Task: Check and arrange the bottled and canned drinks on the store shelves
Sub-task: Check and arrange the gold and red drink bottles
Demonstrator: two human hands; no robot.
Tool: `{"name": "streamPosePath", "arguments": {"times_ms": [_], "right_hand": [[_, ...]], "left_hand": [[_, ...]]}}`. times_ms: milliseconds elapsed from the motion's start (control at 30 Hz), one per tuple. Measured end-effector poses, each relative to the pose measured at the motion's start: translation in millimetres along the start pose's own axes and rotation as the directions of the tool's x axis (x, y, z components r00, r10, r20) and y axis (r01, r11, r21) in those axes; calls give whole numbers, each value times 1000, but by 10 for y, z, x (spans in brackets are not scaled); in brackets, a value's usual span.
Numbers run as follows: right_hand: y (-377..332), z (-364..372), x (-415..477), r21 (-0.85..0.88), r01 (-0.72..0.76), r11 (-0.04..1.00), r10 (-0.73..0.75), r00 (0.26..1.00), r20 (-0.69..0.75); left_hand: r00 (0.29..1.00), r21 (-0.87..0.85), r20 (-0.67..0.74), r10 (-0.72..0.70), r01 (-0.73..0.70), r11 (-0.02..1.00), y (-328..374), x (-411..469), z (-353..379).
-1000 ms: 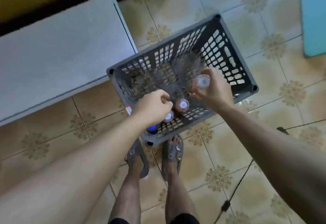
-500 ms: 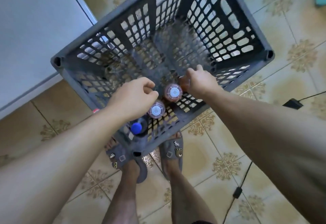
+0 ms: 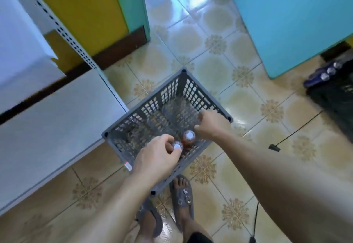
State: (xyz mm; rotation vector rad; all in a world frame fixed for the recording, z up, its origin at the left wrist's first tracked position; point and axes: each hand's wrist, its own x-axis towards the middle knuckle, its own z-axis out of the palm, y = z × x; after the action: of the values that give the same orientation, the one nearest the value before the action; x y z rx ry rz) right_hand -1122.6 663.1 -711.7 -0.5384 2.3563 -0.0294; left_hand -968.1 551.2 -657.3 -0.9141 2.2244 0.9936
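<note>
Two bottles are stood upright at 6 o'clock in the crate [image 3: 152,107]. The nearer bottle [image 3: 177,146] is pinched at its cap by the left hand [image 3: 158,158]; the other bottle [image 3: 188,137] is found just at 8 o'clock of the right hand [image 3: 210,126], fingers curled, and what's held can't be told tbh.

Grey crate [image 3: 193,97], white-capped brown bottles [image 3: 188,137], beige flower-patterned floor tiles [image 3: 215,70].
</note>
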Motion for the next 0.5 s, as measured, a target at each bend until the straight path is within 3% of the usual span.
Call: {"name": "streamPosePath", "arguments": {"times_ms": [200,333,433,500], "right_hand": [[-490,-1573,-1198,95,168,981,-156,980,-124],[-898,-2794,-1878,29,275,961,-247,900,-360],[-1191,-3697,-2366,-8,338,941,-291,798,-528],[-1440,-4243,-2736,-1,403,915,-314,713,-627]], "left_hand": [[989,65,-119,88,-80,995,721,-1273,-1111],[940,125,-268,210,-183,975,1231,-2012,-1900],[838,200,-415,355,-297,934,1561,-2623,-2525],[714,250,-551,431,-352,902,1702,-3055,-2965]]}}
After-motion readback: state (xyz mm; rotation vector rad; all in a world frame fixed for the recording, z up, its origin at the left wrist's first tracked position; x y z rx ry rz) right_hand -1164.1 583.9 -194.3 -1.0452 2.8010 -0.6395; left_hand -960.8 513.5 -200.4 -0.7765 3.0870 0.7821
